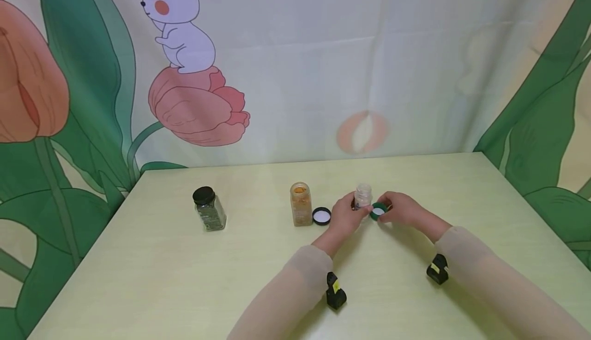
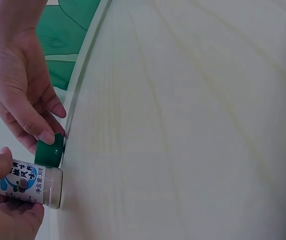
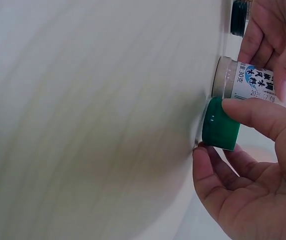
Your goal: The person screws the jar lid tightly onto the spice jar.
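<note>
My left hand grips a small clear spice jar with a white and blue label, standing upright and uncapped. Thumb and fingers wrap its sides in the left wrist view, where the jar's base is down at the tabletop. Right beside it, my right hand pinches a green screw cap between thumb and fingers. The cap's white inside faces up, and its lower edge is close against the table in the right wrist view, where the jar's label also shows.
Left of my hands stands an open jar of orange-brown powder. Its neighbour is a black lid, white inside up. Farther left is a black-capped jar of green flakes. A printed curtain hangs behind the table.
</note>
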Available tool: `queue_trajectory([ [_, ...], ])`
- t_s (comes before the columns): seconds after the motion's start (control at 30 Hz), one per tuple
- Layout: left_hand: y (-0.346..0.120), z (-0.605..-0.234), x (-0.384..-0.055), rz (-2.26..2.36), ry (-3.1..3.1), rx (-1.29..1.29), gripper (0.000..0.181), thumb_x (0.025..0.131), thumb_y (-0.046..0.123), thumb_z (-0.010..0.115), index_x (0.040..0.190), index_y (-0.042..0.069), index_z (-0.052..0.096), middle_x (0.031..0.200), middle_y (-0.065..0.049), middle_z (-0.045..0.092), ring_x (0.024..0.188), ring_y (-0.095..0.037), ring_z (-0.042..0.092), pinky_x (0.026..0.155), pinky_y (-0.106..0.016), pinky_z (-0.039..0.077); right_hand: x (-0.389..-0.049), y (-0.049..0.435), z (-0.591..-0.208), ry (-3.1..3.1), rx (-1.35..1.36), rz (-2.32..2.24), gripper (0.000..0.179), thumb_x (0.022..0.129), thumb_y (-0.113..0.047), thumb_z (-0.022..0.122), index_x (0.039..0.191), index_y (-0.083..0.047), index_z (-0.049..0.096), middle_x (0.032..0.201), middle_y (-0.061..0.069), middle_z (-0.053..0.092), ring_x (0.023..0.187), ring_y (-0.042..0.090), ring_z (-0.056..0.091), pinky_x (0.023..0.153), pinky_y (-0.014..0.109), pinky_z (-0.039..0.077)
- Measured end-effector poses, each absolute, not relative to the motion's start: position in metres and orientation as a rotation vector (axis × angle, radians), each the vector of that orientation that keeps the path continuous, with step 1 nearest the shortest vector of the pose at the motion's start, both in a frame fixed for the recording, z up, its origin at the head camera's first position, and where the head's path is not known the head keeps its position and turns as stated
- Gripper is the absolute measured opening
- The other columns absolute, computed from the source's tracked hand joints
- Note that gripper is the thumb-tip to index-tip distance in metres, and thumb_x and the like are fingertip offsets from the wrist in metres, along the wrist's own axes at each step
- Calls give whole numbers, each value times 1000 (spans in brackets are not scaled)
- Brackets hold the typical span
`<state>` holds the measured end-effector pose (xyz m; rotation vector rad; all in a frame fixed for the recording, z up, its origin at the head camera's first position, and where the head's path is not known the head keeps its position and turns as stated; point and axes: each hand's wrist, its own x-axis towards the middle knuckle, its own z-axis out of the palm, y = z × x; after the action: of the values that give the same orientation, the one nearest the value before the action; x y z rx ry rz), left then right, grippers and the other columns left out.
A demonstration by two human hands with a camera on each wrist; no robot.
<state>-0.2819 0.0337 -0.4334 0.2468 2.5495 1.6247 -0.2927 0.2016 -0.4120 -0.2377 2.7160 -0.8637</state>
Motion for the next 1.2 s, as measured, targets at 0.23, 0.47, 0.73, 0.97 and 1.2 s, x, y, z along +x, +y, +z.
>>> queue_trajectory([
  [0.23,33,-432,-281,1588,2583,272,43,99,18,69,136,-1,60,139,-18,66,130,-29,62,112,-41,51,-292,203,-411,2718,-214,-881,42,88,-5,74,122,11,57,122,29,64,105,34,61,101,50,53],
  [0.47,31,-432,-281,1595,2585,282,39,97,16,70,131,-2,64,134,-18,69,126,-28,65,109,-40,53,-289,205,-411,2713,-221,-925,41,87,-5,74,121,10,56,123,29,64,109,36,61,103,52,52],
  [0.73,30,-433,-280,1609,2556,287,37,97,13,70,130,-2,64,133,-18,69,123,-26,65,108,-40,53,-283,209,-409,2736,-271,-983,39,90,-7,73,121,9,57,120,27,65,110,36,63,97,49,54],
  [0.97,26,-431,-276,1571,2596,307,36,96,14,71,128,-2,66,130,-18,71,122,-27,67,106,-39,55,-277,208,-401,2750,-326,-1002,40,91,-9,74,123,10,57,119,28,66,106,35,65,92,45,58],
  [1.2,21,-427,-271,1555,2580,319,37,96,14,72,129,-3,66,132,-19,70,126,-30,65,108,-39,54,-272,208,-398,2765,-340,-1035,42,92,-11,74,125,9,57,119,27,66,104,33,66,88,42,59],
])
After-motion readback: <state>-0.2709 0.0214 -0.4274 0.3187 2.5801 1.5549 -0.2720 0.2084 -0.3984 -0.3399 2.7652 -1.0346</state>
